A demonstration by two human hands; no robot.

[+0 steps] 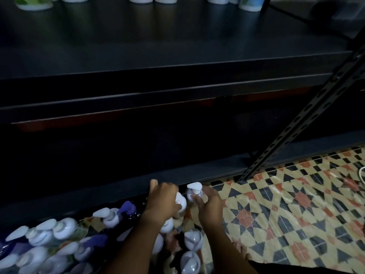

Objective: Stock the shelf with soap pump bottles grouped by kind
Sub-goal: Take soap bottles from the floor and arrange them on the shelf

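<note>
Dim all round: the dark shelf shows only a faint sheen with soft reflections under the bottles at its back, and the space below it is nearly black. The patterned floor at lower right is brightest. Both hands and the pump tops are motion-blurred, and straight lines bow near the edges.

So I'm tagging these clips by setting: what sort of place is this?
Probably a storeroom or small shop: dark metal shelving on a slotted upright, and many pump bottles massed on a patterned tile floor.
</note>
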